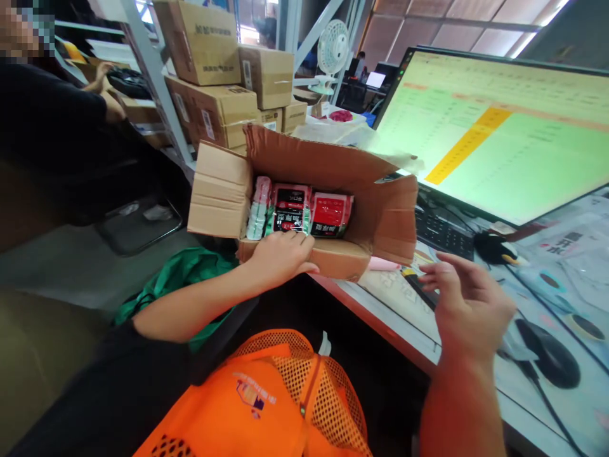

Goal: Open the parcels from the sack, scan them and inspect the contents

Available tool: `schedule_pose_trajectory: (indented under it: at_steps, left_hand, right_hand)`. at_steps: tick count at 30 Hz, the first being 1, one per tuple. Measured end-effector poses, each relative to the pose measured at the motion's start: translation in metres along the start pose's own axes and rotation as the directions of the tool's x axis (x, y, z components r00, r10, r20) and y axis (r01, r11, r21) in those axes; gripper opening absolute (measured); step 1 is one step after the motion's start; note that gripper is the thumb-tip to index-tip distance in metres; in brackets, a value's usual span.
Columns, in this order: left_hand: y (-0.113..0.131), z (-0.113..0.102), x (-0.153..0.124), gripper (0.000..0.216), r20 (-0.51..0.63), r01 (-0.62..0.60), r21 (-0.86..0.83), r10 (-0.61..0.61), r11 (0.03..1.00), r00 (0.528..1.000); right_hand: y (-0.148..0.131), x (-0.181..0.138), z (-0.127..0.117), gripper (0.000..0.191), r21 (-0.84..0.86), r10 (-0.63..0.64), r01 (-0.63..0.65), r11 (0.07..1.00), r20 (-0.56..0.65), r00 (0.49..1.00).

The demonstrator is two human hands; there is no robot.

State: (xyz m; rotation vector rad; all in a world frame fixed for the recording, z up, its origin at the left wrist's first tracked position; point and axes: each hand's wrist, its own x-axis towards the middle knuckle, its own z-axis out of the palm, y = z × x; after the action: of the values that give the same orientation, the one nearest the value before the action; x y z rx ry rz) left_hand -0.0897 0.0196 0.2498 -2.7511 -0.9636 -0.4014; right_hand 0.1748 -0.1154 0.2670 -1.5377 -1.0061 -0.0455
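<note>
An opened cardboard box [314, 259] sits at the desk's edge with its flaps spread. My left hand [284, 257] is closed over its near wall, fingers inside and thumb outside. In the box lie a red-and-black packet [330, 216], a similar packet with green [291, 209], and a pale stacked bundle in clear wrap [259, 208]. To the right of the box, my right hand [469, 304] is raised over the desk, fingers loosely bent and apart, holding nothing visible. Just left of its fingers lies a yellow-and-black tool [419, 285], partly hidden.
A large monitor [499, 127] stands at the right, with a keyboard [442, 231] below it and a mouse [549, 355] near my right wrist. Stacked cartons [214, 108] and a small fan [333, 51] are behind. Another person [61, 139] sits at left. Green fabric [185, 279] hangs below the box.
</note>
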Motion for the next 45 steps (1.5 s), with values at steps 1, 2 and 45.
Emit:
schedule_pose_trajectory:
  at_steps: [1, 2, 45]
  left_hand:
    - [0.000, 0.002, -0.001, 0.043, -0.007, -0.009, -0.010, 0.009, 1.000, 1.000]
    - [0.000, 0.005, -0.002, 0.044, -0.012, -0.017, -0.019, 0.017, 1.000, 1.000]
    - [0.005, 0.013, -0.008, 0.043, -0.039, -0.015, -0.048, 0.013, 0.999, 0.999]
  right_hand:
    - [-0.007, -0.002, 0.003, 0.032, 0.024, -0.029, 0.029, 0.999, -0.015, 0.999]
    - [-0.012, -0.004, 0.005, 0.030, 0.043, -0.050, 0.051, 0.998, -0.024, 0.998]
    - [-0.037, -0.029, 0.016, 0.036, 0.025, -0.253, 0.263, 0.964, -0.208, 0.945]
